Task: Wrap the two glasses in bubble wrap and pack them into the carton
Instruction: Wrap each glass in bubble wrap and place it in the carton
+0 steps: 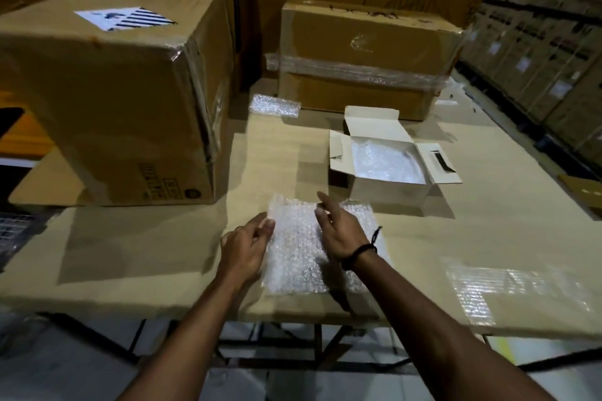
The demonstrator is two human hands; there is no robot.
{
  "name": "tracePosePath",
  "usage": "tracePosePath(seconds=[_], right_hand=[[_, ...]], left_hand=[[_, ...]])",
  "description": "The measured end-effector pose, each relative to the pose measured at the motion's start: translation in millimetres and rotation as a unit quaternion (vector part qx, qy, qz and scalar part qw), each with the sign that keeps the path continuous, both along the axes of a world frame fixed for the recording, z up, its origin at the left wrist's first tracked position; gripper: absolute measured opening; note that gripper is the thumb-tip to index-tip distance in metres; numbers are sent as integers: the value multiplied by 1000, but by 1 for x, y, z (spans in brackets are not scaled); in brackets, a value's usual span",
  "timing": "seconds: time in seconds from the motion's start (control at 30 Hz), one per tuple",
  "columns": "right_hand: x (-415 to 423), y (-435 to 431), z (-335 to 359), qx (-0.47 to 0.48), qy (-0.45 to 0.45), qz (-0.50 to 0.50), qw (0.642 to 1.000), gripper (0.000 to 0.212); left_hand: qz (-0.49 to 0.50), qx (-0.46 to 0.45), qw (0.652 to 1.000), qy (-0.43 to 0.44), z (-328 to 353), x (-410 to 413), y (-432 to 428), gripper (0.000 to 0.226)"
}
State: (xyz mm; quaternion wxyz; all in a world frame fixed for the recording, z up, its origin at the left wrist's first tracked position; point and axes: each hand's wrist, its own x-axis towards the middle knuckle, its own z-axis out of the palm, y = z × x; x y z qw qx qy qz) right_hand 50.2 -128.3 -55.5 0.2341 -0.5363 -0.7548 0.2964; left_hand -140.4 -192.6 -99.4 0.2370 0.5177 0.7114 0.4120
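A flat sheet of bubble wrap (pixel 299 257) lies on the cardboard-covered table (pixel 146 257) near its front edge. My left hand (pixel 244 247) is at the sheet's left edge, thumb and fingertips pinching it. My right hand (pixel 338 231) hovers over the sheet's upper right part, fingers loosely spread and holding nothing. The small white carton (pixel 338 153) stands open just behind and to the right, with a bubble-wrapped bundle (pixel 384 163) inside. Another small bubble-wrapped bundle (pixel 273 104) lies further back. No bare glass shows.
A big brown box (pixel 114 91) stands on the table at the left. A taped brown box (pixel 358 55) sits at the back. A patch of clear tape (pixel 508 286) shines at the right front. Stacked cartons (pixel 547 42) line the right side.
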Motion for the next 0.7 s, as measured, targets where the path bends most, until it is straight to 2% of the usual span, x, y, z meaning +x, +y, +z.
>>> tracePosePath(seconds=[0.07,0.13,0.2,0.3,0.4,0.53,0.6,0.67,0.7], right_hand=[[17,3,-16,44,-213,33,976,60],[28,1,-33,3,-312,55,949,71],[35,-2,-44,-22,-311,69,948,74],[36,-3,-45,-9,-302,61,951,72],[42,-4,-42,-11,-329,36,944,72],[48,0,-29,-41,-292,43,955,67],[52,6,-19,4,-251,-47,967,65],[62,12,-8,36,-246,-184,951,62],[68,14,-2,6,-260,-226,939,62]], left_hand=[[2,-25,999,46,-3,-4,3,65],[-19,-34,981,188,-7,-2,3,57],[-41,-22,963,266,-5,4,3,53],[-127,-31,940,316,-2,10,7,51],[-197,-85,920,327,-1,13,10,48],[-193,-77,915,346,1,13,10,47],[-177,-59,923,336,3,11,13,53],[-176,-47,927,328,4,10,16,53],[-187,-52,924,330,4,9,18,49]])
